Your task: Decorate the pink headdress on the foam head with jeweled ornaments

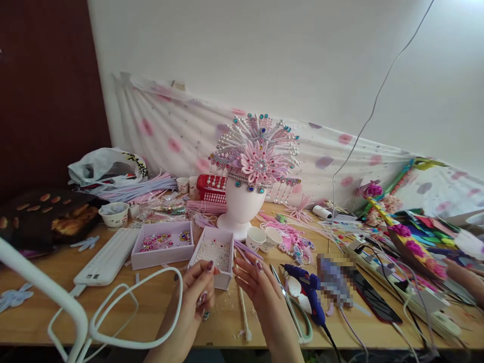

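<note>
White, rectangular bead box (224, 281) sits one o'clock from the curled left hand (197, 291), grip unclear; right hand (260, 286) outstretched, fingers loose.

The left hand (195, 288) is hiding part of the bead box (224, 281); right of it, pixelation is blurring an item (335, 285).

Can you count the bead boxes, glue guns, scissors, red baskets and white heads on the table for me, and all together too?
White rectangular open bead boxes: 2
Blue plastic glue gun: 1
Green-handled metal scissors: 1
Red plastic basket: 1
White smooth mannequin head: 1
Total: 6
</note>
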